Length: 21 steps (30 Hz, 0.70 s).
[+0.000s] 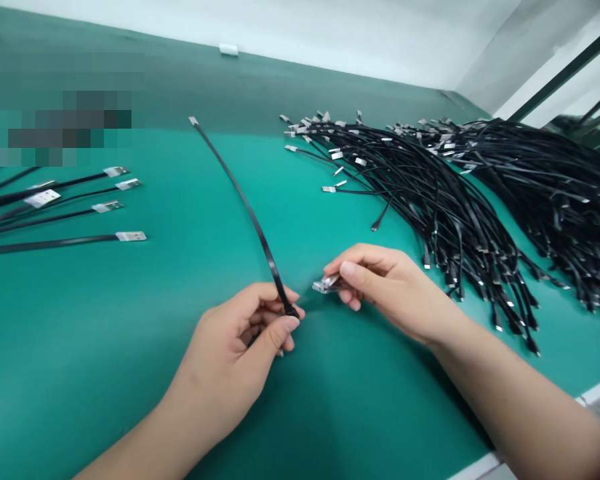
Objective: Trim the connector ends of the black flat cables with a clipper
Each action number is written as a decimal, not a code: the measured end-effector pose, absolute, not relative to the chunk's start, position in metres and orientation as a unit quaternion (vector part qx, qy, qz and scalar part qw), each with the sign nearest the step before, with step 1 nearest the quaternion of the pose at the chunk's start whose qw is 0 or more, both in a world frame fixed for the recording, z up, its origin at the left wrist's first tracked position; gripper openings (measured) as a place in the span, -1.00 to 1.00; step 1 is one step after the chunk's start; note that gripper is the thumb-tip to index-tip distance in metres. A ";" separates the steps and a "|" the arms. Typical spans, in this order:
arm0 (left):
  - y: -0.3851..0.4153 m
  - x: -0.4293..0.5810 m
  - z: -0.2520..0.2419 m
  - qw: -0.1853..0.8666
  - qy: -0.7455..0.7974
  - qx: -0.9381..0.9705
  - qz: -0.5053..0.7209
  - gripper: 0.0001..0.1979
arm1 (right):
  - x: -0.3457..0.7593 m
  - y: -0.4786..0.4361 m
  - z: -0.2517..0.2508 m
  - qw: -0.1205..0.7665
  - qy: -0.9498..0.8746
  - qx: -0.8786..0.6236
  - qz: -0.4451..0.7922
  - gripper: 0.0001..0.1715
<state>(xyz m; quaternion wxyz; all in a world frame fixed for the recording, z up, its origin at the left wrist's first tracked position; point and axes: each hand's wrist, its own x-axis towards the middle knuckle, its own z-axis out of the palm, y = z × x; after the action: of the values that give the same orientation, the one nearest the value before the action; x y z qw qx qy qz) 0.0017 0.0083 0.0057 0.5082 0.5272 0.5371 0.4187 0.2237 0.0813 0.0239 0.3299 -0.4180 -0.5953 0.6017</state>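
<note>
On the green table, a heap of flat black cables fills the far right, and a few cables lie at left. The left hand grips the near end of a lone black cable; just beside it, the right hand pinches a small metal connector.

Left hand pinches the end of a black flat cable, which lies across the green surface. Right hand pinches a small metal connector, near the left hand. Big cable pile sits right of it; a few loose cables lie parallel at left.
</note>
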 end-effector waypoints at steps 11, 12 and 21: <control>0.009 0.001 0.007 0.532 0.540 0.497 0.423 -0.90 | 0.215 0.064 0.016 0.395 -0.769 -0.320 0.387 -0.72; 0.009 0.001 0.007 0.533 0.540 0.494 0.423 -0.90 | 0.215 0.063 0.016 0.395 -0.779 -0.313 0.373 -0.68; 0.009 0.002 0.005 0.517 0.535 0.498 0.445 -0.89 | 0.223 0.061 0.016 0.312 -0.910 -0.233 0.140 -0.57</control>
<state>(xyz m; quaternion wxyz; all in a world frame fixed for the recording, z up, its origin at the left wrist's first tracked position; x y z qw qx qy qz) 0.0018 0.0091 0.0054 0.5174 0.4977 0.5353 0.4451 0.2227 0.0612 0.0156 0.3121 -0.2331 -0.9103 0.1402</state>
